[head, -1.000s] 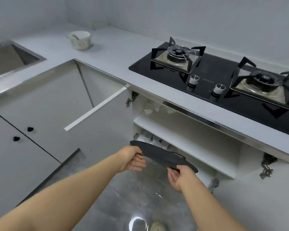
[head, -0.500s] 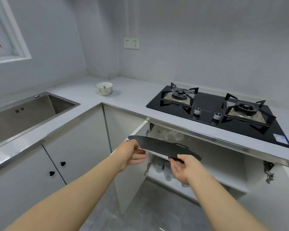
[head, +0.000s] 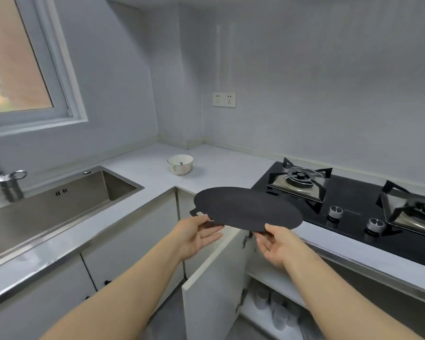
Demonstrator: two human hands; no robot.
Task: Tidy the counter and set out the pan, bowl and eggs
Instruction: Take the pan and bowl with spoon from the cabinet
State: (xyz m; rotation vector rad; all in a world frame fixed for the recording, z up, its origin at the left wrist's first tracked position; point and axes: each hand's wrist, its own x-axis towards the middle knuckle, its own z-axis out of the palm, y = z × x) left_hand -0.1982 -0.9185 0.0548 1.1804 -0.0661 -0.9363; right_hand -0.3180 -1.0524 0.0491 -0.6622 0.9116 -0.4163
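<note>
The left hand (head: 196, 238) and right hand (head: 277, 246) are bare; wrists uncovered; nails too small to judge. The left forearm (head: 133, 283) and right forearm (head: 341, 290) are bare as well; slim, unclothed as far as the view reaches.

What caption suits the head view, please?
Left hand and right hand hold a black pan over the open cabinet door.
</note>
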